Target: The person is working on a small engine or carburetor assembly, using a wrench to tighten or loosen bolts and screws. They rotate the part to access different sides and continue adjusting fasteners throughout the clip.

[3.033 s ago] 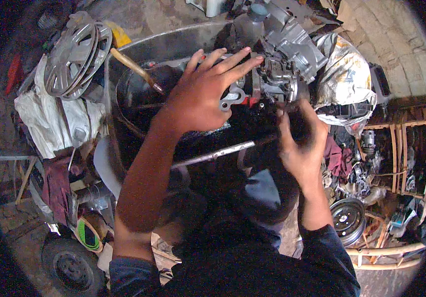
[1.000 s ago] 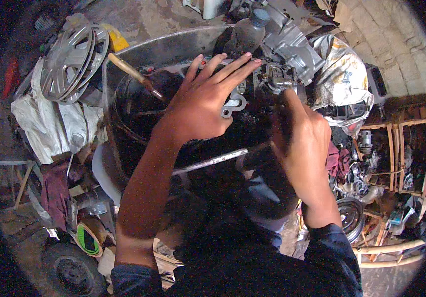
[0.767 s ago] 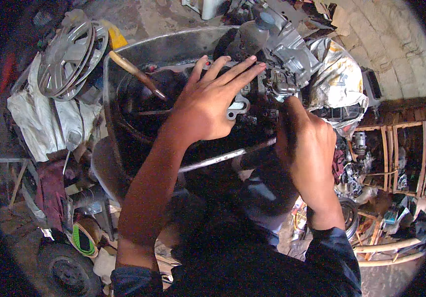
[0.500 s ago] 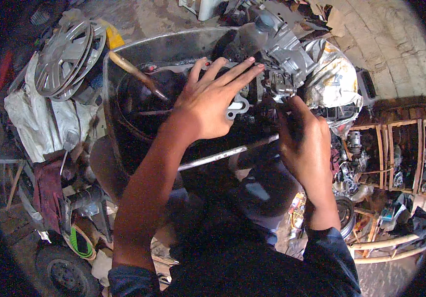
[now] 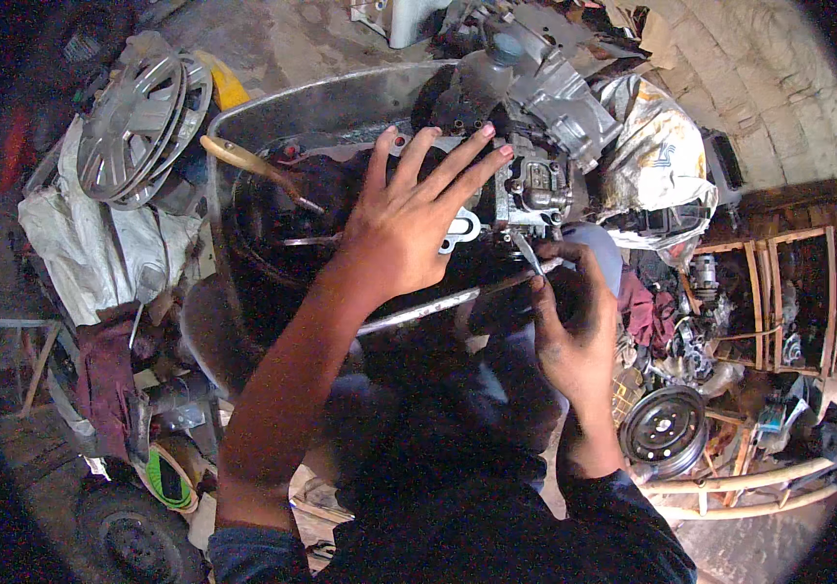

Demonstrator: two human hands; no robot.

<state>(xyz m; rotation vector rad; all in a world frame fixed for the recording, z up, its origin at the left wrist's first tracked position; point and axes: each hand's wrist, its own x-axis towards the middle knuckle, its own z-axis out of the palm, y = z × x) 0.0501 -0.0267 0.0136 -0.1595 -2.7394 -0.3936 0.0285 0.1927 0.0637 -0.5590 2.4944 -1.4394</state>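
My left hand (image 5: 414, 209) lies spread, fingers apart, over a silver metal part (image 5: 461, 230) inside a large dark, grimy metal basin (image 5: 341, 86). My right hand (image 5: 574, 326) is closed on a thin metal tool (image 5: 529, 253), whose end reaches the lower edge of a silver machined block (image 5: 535, 185) at the basin's right. A wooden-handled tool (image 5: 243, 156), probably a brush, leans in the left of the basin. A metal bar (image 5: 418, 317) runs along the near edge. Much of the dark interior is too dim to make out.
Stacked wheel covers (image 5: 127, 127) sit on pale sacking (image 5: 58, 234) at left, above a tire (image 5: 117, 545). A large aluminium casing (image 5: 574, 117) and a white sack (image 5: 657, 146) are beyond the basin. At right are wooden crates (image 5: 764, 302) with metal parts and a black wheel rim (image 5: 660, 428).
My right hand has drawn down from the block, showing the thin tool between thumb and fingers. My left hand stays spread in much the same place, a little lower in the picture.
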